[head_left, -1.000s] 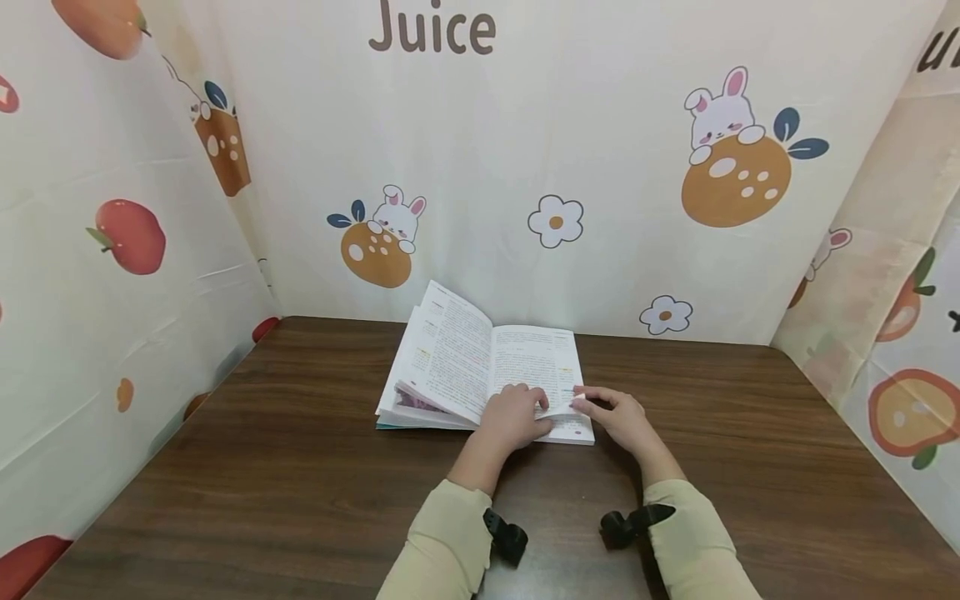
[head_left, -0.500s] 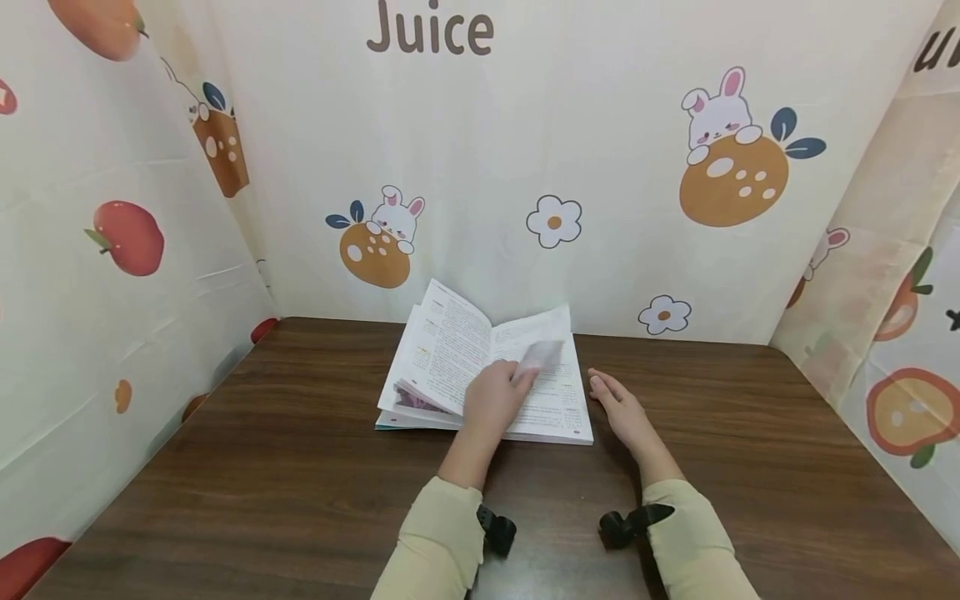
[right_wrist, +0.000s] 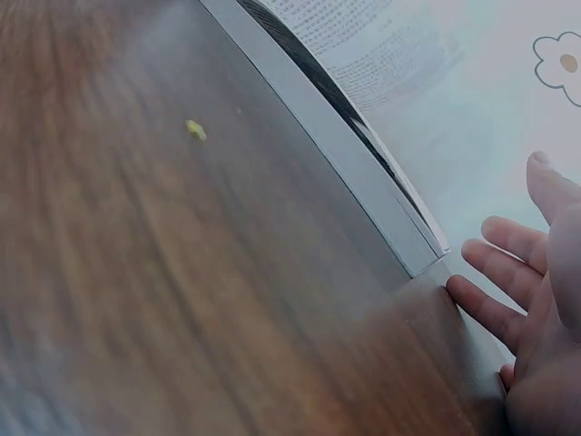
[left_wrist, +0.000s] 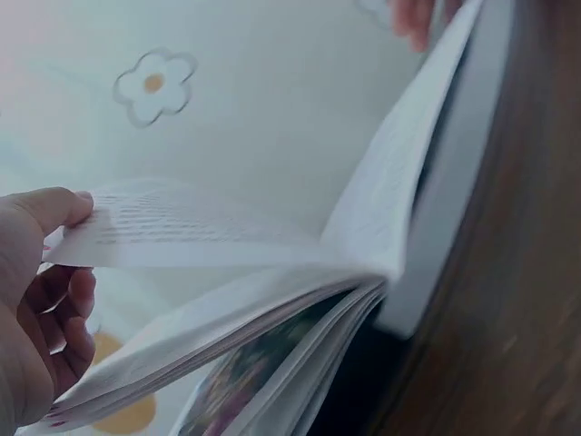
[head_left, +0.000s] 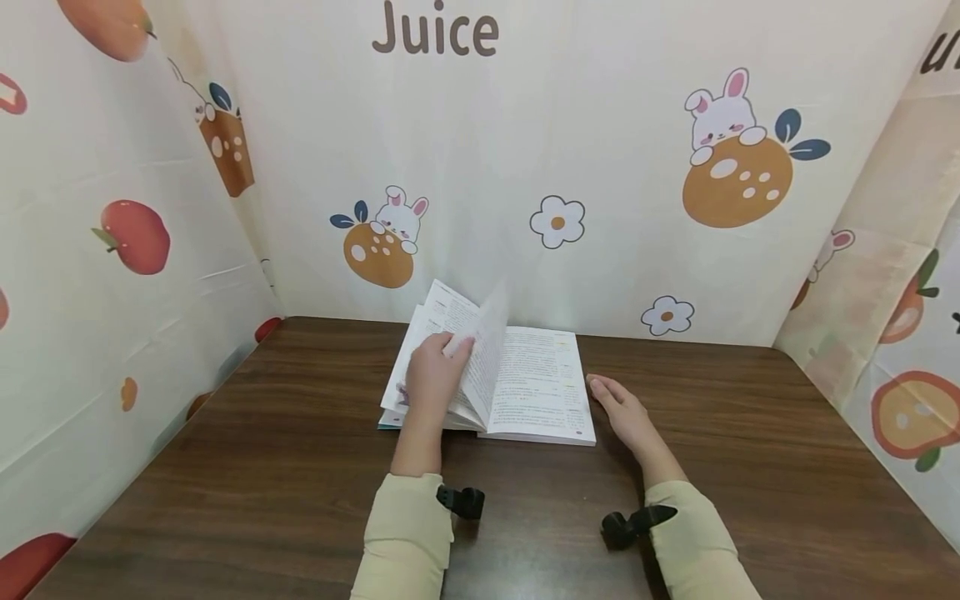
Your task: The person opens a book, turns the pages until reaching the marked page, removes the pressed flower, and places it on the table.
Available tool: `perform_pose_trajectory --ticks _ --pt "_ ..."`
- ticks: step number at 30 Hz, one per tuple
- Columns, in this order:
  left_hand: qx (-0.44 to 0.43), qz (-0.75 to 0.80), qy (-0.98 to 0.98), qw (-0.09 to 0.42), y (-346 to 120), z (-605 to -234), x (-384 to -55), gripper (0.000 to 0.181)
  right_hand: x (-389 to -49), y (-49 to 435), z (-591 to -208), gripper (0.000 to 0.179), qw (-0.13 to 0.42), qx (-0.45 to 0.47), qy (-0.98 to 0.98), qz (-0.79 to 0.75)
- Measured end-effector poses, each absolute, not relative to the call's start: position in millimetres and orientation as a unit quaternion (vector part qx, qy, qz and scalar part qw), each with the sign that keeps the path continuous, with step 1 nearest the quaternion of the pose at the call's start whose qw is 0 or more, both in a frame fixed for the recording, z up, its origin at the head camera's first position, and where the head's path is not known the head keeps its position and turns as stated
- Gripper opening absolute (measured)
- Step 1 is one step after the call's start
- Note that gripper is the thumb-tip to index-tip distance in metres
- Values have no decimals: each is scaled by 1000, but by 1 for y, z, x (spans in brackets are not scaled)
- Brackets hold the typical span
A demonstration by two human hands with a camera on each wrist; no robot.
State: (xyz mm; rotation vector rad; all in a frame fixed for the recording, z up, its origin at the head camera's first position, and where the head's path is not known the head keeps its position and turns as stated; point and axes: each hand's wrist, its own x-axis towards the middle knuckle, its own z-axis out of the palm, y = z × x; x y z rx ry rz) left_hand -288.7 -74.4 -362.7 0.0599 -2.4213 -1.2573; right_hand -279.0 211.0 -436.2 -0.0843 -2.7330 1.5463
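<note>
An open book (head_left: pixel 536 383) with printed text lies on the table against the back cloth. My left hand (head_left: pixel 435 371) is over its left half and pinches a page (head_left: pixel 486 350) that stands partly raised between the two halves. In the left wrist view the thumb lies on top of that page (left_wrist: pixel 182 227), with the other fingers curled below; a coloured picture shows among the lower pages. My right hand (head_left: pixel 621 410) rests beside the book's right edge, its fingers loosely extended and holding nothing. In the right wrist view those fingers (right_wrist: pixel 495 263) are near the book's corner.
The brown wooden table (head_left: pixel 262 467) spreads around the book. Printed cloth (head_left: pixel 480 167) with fruit, rabbits and flowers hangs behind and at both sides. A tiny yellow bit (right_wrist: pixel 196 130) lies on the wood in the right wrist view.
The left hand has moved leftward from the right page, carrying a lifted page across the fold. The right hand let go of the page's edge and has drawn back beside the book.
</note>
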Motion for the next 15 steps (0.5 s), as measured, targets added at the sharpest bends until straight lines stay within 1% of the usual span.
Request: perform_pose_trajectory --ticks 4,7,9,15 --pt "40 -462 -857 224 -92 -362 -289 28 -279 211 -436 64 -2 -28 -873 488" --pt "59 -469 -852 224 -105 -363 -288 25 -279 211 -436 65 -3 -29 -874 485" --pt "77 -468 -854 212 -113 -365 -288 25 -279 211 -436 65 -4 -30 -874 486" --pt "125 -463 -866 141 -138 -376 -289 27 -280 210 -437 61 -7 -30 -876 482"
